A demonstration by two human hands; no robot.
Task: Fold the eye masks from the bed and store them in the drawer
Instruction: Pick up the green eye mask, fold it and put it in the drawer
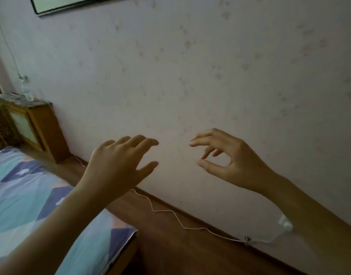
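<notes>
Pale speckled wall [210, 66] filling most of the view, wooden floor [170, 235] along its foot, dark picture frame [71, 4] cut off at the top edge

Counted left to right:
- one wooden cabinet [33, 126] against the wall at far left, one clear bottle [26, 90] standing on its top; drawer not identifiable from here
- one bed [21, 205] with a blue and teal patterned cover, lower left corner; zero eye masks visible on the part that shows
- one left hand [119, 165], raised in front of the wall, fingers spread and lightly bent, grip slack and holding nothing
- one white cable [180, 223] trailing over the floor by the skirting, toward a white plug [284, 223] low on the wall
- one right hand [224, 155], raised beside the left and apart from it, thumb tip and a finger tip nearly meeting in a ring, nothing seen between them; grip looks empty

Probable risks, judged from this view only:
- gaze aimed at the wall, masks out of view, so reaching down blind could miss them or rumple the cover
- loose cable near the bed edge could snag a foot on the walk to the cabinet
- bottle on the cabinet top could tip if a drawer below gets tugged hard
</notes>
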